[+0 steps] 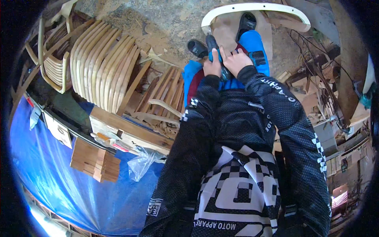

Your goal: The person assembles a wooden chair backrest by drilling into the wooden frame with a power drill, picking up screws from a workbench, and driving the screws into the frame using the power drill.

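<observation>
A blue and black power drill (pixel 212 42) is in front of my body, its slim tip at the near left end of a curved pale wooden piece (pixel 252 6). The curved piece arcs across the far floor and has a few dark holes along it. My left hand (pixel 212 66) is wrapped round the drill's body. Right beside it, my right hand (pixel 237 62) is closed on the drill's other side, index finger stretched forward along it. The drill's rear part shows between my hands and my lap.
On the left, many curved wooden slats (pixel 104 65) stand stacked in a row, with straight strips (pixel 160 89) beside them. Wood blocks (pixel 94 160) and a plastic bag (pixel 141 164) lie on a blue tarp (pixel 59 173). Cables (pixel 316 51) and wood scraps (pixel 312 96) clutter the right. My sandals (pixel 246 24) flank the drill.
</observation>
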A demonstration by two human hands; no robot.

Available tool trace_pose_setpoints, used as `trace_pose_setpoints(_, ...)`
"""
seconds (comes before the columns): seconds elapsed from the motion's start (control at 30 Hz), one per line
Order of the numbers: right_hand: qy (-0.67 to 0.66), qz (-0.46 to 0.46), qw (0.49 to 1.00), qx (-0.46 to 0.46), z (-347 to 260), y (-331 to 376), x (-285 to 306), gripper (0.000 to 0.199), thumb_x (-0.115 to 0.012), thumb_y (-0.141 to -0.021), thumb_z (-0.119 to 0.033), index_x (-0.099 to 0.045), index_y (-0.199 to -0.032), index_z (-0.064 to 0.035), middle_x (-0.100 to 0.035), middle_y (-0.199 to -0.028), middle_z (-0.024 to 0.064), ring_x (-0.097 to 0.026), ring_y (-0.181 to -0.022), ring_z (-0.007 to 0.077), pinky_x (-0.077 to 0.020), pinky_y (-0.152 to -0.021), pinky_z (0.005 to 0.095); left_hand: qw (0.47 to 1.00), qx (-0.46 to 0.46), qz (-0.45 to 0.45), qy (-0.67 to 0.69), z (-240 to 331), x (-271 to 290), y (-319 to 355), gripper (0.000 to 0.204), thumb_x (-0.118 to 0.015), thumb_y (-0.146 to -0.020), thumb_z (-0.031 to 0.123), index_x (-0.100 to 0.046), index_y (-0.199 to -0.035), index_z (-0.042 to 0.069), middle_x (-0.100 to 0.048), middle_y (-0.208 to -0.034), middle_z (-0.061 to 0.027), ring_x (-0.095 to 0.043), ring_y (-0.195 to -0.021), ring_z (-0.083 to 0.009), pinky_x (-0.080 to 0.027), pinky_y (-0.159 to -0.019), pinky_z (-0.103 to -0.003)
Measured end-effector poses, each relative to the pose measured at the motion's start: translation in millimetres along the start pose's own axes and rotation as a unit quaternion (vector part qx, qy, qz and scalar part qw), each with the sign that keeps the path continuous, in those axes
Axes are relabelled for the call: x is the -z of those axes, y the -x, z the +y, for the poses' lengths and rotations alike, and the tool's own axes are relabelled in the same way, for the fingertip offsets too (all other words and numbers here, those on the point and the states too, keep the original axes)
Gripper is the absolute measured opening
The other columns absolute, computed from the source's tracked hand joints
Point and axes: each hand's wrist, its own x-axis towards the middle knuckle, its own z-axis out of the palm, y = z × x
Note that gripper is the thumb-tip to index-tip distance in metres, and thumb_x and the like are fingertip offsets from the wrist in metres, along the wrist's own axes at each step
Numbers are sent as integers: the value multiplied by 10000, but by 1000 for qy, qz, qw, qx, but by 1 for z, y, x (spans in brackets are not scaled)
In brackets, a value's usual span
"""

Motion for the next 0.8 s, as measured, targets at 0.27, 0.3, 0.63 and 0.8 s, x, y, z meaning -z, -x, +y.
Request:
trace_pose_setpoints(0.27, -249, -65, 946, -199, -64, 3, 19, 535, -605, -630, -75, -453, -1118, 85, -628, -849, 196, -642, -736, 295, -512, -650, 388, 972, 42, -188, 131, -38, 93, -42, 574, -389, -881, 532, -585, -1043, 18, -642, -956, -136, -615, -718, -226, -497, -656, -361)
trace_pose_setpoints(0.3, -239, -69, 951, -182, -68, 7, 14, 496, -604, -632, -69, -474, -1088, 76, -626, -872, 197, -643, -730, 296, -512, -650, 388, 968, 32, -198, 152, -42, 105, -40, 534, -413, -888, 495, -561, -1071, 16, -639, -959, -133, -615, -684, -227, -509, -640, -350)
trace_pose_setpoints(0.63, -203, -30, 954, -221, -49, 65, -15, 611, -594, -698, -201, -414, -1265, -64, -509, -1212, 140, -573, -965, 328, -478, -800, 416, 965, 63, -116, 226, -166, 166, -12, 268, -496, -865, 259, -563, -959, 17, -633, -815, -131, -619, -600, -221, -513, -500, -330)
trace_pose_setpoints(0.8, -330, 87, 882, -325, 0, 101, -34, 438, -686, -712, -321, -580, -1043, -53, -636, -890, 202, -614, -861, 335, -469, -769, 417, 955, 2, -50, 293, -196, 133, 29, 224, -494, -895, 178, -558, -950, -30, -629, -786, -144, -610, -590, -206, -505, -510, -302)
